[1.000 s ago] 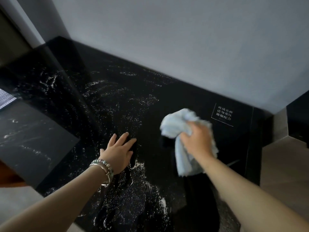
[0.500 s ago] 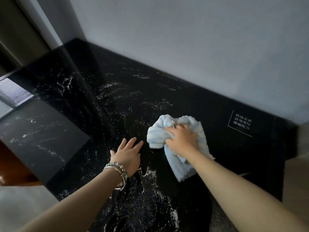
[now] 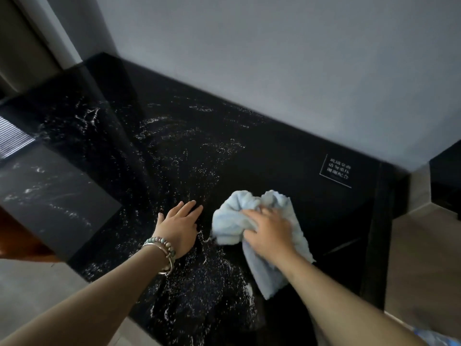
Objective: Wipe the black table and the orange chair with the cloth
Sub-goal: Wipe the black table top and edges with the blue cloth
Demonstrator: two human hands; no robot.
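While the right hand [image 3: 270,232] presses a bunched blue cloth [image 3: 233,221] to the black counter [image 3: 274,156], grip clenched on it, the left hand [image 3: 178,224] rests flat, released; the orange chair, unseen, apparently remains.

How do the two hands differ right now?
The left hand lies flat and open on the black speckled table, holding nothing; the right hand presses the crumpled light-blue cloth. The left wrist wears a beaded bracelet; the right wrist is bare. Both hands rest palm-down on the table.

Bare forearms (beaded bracelets [image 3: 163,250] on left wrist).
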